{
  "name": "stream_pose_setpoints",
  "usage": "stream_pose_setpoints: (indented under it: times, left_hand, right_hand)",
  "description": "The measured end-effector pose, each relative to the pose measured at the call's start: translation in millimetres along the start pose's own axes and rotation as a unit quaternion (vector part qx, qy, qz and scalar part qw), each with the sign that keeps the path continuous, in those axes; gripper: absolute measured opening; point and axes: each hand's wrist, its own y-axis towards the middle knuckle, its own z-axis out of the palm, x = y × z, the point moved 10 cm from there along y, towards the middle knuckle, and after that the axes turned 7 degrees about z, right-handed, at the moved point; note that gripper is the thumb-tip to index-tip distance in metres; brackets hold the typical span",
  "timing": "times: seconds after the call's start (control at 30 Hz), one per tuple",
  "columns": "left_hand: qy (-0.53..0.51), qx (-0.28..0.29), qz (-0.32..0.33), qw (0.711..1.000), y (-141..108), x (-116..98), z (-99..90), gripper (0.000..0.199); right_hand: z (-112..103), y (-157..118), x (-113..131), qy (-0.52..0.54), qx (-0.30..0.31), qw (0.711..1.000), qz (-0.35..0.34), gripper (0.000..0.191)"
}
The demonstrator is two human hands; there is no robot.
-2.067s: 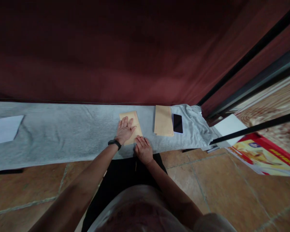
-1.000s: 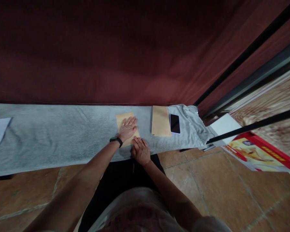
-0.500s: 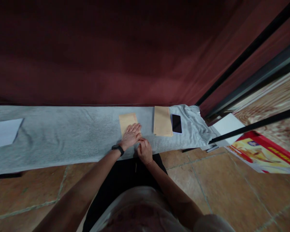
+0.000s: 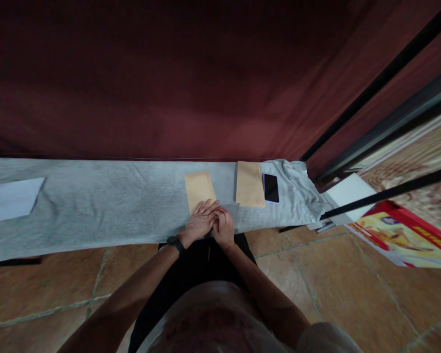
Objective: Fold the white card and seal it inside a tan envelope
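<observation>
A tan paper envelope point(image 4: 199, 187) lies on the grey cloth, its near end under my left hand point(image 4: 201, 219). That hand is flat with its fingers stretched out, and a black band circles the wrist. My right hand point(image 4: 224, 229) touches the fingertips of the left one at the envelope's near right corner. Its fingers are curled together, and whatever they pinch is too small to make out. Farther right rests a stack of tan envelopes point(image 4: 250, 184), with a dark-screened phone point(image 4: 271, 188) beside it.
White paper point(image 4: 12, 200) lies at the left on the long cloth-covered table point(image 4: 106, 206). A dark red curtain point(image 4: 206, 98) hangs behind. Past the right end are black bars, a white board point(image 4: 349, 193) and a red and yellow box point(image 4: 404, 235) above the tiled floor.
My left hand has slid toward me along the envelope, uncovering more of its upper part. My right hand now meets the left fingertips. The view has shifted slightly.
</observation>
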Motion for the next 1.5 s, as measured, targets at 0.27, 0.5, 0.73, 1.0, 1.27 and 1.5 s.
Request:
stream_pose_setpoints:
  times: [0.27,0.5,0.73,1.0,1.27,1.5]
  left_hand:
    - [-0.051,-0.009,0.067,0.996,-21.7,-8.6,-13.4,0.04]
    - [-0.11,-0.094,0.081,0.986,-29.0,-7.4,-32.5,0.038]
    - [-0.075,-0.132,0.06,0.987,-35.5,-9.0,-29.0,0.036]
    - [-0.026,-0.132,0.033,0.99,-38.3,-13.9,-20.6,0.038]
    - [-0.007,-0.119,0.031,0.992,-39.1,-16.5,-21.4,0.042]
    - [-0.013,-0.128,0.031,0.991,-41.7,-19.4,-19.6,0.045]
  right_hand:
    - [4.6,1.7,3.1,-0.004,0.052,0.998,-0.02,0.046]
    - [4.7,2.9,5.9,-0.025,0.052,0.998,-0.015,0.043]
    - [6.6,2.4,6.8,-0.048,0.059,0.997,-0.031,0.042]
    - [10.0,1.5,4.1,-0.062,0.063,0.996,-0.028,0.046]
    - [12.3,0.8,3.9,-0.065,0.069,0.995,-0.027,0.047]
    - [12.0,0.4,4.9,-0.066,0.073,0.995,-0.035,0.047]
